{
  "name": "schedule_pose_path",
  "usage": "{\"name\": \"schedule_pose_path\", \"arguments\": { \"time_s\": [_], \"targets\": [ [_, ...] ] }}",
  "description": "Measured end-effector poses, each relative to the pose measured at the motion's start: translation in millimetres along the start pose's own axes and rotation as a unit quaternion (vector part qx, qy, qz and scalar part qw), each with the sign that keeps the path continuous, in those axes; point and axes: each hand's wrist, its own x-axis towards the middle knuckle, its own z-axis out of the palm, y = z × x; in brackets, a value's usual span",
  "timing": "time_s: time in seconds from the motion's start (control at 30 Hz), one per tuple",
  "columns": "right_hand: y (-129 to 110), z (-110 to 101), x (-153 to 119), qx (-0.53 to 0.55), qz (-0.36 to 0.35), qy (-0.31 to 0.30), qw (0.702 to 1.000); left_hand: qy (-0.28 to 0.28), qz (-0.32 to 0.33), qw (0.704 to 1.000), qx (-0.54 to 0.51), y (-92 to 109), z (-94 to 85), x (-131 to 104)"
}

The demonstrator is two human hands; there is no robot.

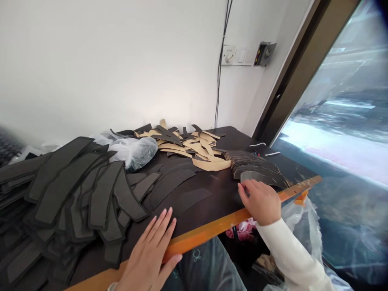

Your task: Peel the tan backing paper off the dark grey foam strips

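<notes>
My left hand (pixel 151 252) lies flat and open on the dark table (pixel 221 190) at its orange front edge, next to a large heap of dark padded strips (pixel 81 190). My right hand (pixel 260 200) rests on the table with its fingertips on the nearest piece of a fanned row of dark cut pieces (pixel 256 167). I cannot tell if the fingers pinch that piece. Flat dark curved pieces (pixel 172 184) lie between my two hands.
A mixed pile of tan and black cut pieces (pixel 188 143) sits at the back of the table beside a clear plastic bag (pixel 133 151). Cables run down the white wall to a socket (pixel 235 54). A window is at the right. A plastic bag (pixel 300 218) hangs below the table edge.
</notes>
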Motion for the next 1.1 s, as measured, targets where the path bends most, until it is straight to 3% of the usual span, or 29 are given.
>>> {"name": "schedule_pose_path", "arguments": {
  "time_s": [0.07, 0.13, 0.2, 0.3, 0.4, 0.67, 0.93, 1.1],
  "targets": [
    [-34, -29, -10, 0.064, -0.013, 0.045, 0.997, 0.026, -0.073, 0.995, -0.067, 19, -4.5, 8],
    [-73, -56, -22, 0.179, -0.046, 0.019, 0.983, 0.059, -0.155, 0.968, -0.188, 38, -6.3, 17],
    [-108, -74, -33, 0.289, -0.049, 0.0, 0.956, 0.096, -0.229, 0.92, -0.304, 53, -3.7, 22],
    [-138, -77, -45, 0.414, -0.033, -0.014, 0.91, 0.098, -0.332, 0.839, -0.42, 61, 5.5, 21],
    [-144, -67, -49, 0.479, -0.034, -0.051, 0.876, 0.085, -0.369, 0.78, -0.499, 54, 13.1, 15],
    [-137, -60, -47, 0.558, -0.027, -0.099, 0.824, 0.061, -0.389, 0.773, -0.498, 46, 4.1, 17],
    [-141, -52, -49, 0.587, 0.03, -0.097, 0.803, 0.032, -0.434, 0.665, -0.607, 36, 6.1, 18],
    [-137, -47, -51, 0.605, 0.03, -0.134, 0.784, -0.03, -0.431, 0.642, -0.633, 31, 0.1, 21]
  ]
}}
